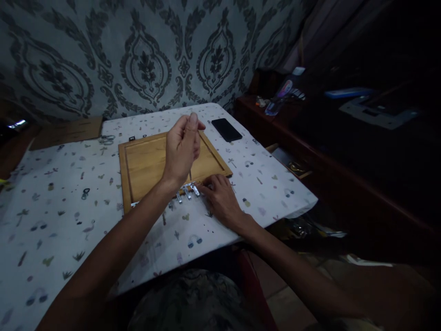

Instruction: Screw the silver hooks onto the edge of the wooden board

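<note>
A framed wooden board [148, 158] lies on the table. Along its near edge sits a silver metal hook rail [188, 191], its several prongs sticking out past the wood. My left hand [182, 149] is closed in an upright fist above the board. From under it a thin screwdriver shaft [190, 174] points down to the rail; the handle is hidden in the fist. My right hand [220, 195] rests low at the board's near right corner, fingers curled and pressed against the rail's right end. Its fingertips are partly hidden.
A patterned white cloth covers the table [103, 239]. A black phone [226, 130] lies beyond the board, scissors [106, 139] and cardboard [69, 132] at the back left. An open drawer [289, 161] and a dark cabinet with a plastic bottle [275, 103] stand on the right.
</note>
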`<state>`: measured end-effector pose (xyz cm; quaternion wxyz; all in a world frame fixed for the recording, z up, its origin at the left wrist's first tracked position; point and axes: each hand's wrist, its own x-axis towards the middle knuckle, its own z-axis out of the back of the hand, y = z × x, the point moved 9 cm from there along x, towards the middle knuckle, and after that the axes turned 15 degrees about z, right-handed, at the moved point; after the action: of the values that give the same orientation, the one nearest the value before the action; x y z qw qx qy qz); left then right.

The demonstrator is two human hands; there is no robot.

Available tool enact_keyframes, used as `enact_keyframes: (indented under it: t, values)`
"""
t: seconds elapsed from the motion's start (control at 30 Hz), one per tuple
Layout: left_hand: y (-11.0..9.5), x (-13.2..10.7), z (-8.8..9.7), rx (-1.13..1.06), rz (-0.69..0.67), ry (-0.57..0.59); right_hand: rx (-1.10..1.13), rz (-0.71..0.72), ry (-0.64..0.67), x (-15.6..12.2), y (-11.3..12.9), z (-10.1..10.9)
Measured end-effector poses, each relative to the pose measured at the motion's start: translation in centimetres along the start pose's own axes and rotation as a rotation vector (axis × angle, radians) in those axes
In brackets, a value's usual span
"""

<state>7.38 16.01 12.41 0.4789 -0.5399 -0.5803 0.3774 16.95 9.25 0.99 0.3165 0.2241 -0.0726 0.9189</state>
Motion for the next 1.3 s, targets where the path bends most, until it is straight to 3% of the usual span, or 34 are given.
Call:
enact_keyframes:
  t: [0.17,0.73,1.3]
  values:
    - [1.4,-0.3,0.6,0.003,0.044,-0.015,-0.004,-0.008,0.01,0.0,0.0,-0.1]
    - [2.2,-0.1,0.7,-0.008,0.059,-0.016,-0.057,0.007,-0.005,0.0,0.1,0.0]
    - [2.5,-0.7,-1.5,0.031,0.118,0.327,-0.054,-0.011,0.014,0.2,0.1,0.0]
